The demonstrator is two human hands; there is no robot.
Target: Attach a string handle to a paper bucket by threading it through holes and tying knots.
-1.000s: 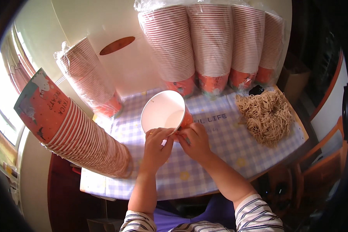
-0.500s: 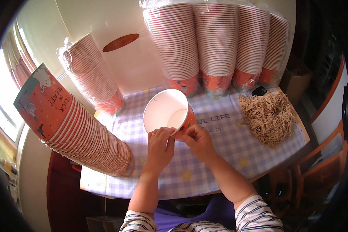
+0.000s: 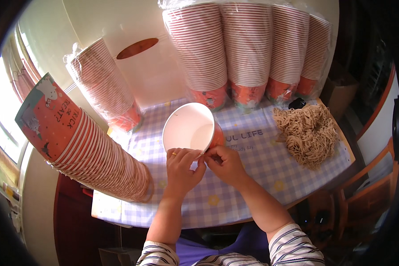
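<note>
A paper bucket [image 3: 188, 126], white inside and orange printed outside, stands tilted on the tablecloth with its mouth toward me. My left hand [image 3: 181, 170] grips its near rim, fingers over the edge, a ring on one finger. Close beside it, my right hand [image 3: 226, 164] is closed in a pinch at the same rim; whatever lies between those fingertips is too small to make out. On the bucket's far inner wall a small dark mark shows near the rim. A tangled heap of tan cord [image 3: 308, 135] lies to the right.
A tall leaning stack of orange buckets [image 3: 97, 150], cord showing along its rims, stands at left. Behind it is a plastic-wrapped stack [image 3: 104, 84]. Several more wrapped stacks [image 3: 246, 48] line the back. A black object [image 3: 297, 103] sits behind the cord on the checked tablecloth [image 3: 199, 208].
Both hands have shifted slightly at the rim, and the left thumb has come up against the right fingertips. The bucket has turned and moved a little to the left.
</note>
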